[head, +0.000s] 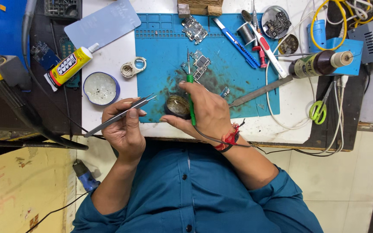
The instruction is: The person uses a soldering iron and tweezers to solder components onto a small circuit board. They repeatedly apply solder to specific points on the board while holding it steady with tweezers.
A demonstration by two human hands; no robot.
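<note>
At frame centre, the left hand (124, 127) pinches tweezers (119, 115); the right hand (208, 113) clasps a green-handled soldering iron (190, 92) over a small circuit board (200, 65).

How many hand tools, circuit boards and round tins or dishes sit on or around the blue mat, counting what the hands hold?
Hand tools: 5 (tweezers in left hand, green-handled iron in right hand, blue knife, metal file, green scissors)
Circuit boards: 3 ()
Round tins or dishes: 4 ()
Total: 12

Bright even light, sharp, edges slightly bowed.
</note>
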